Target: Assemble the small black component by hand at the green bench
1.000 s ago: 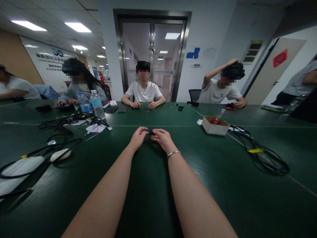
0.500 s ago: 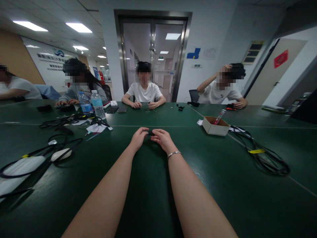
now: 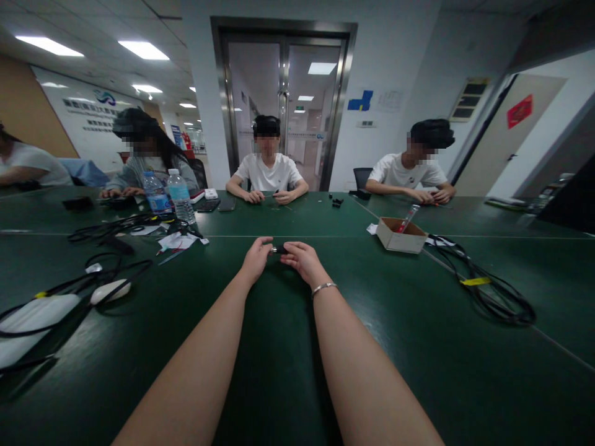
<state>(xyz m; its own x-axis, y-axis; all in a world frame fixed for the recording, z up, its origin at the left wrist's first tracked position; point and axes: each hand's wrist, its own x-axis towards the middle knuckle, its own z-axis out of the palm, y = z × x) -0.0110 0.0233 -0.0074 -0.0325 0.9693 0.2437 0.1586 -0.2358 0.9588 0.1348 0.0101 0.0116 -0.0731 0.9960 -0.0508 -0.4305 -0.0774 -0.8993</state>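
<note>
My left hand [image 3: 257, 258] and right hand [image 3: 302, 260] pinch a small black part [image 3: 279, 249] between fingertips, just above the desk [image 3: 418, 322]. Fitting seems underway; next likely needs steady alignment.

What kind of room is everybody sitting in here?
Probably an office meeting room used for small hands-on work. People sit round a long green table, glass double doors open onto a corridor, and coiled cables, water bottles and a cardboard box lie about.
</note>
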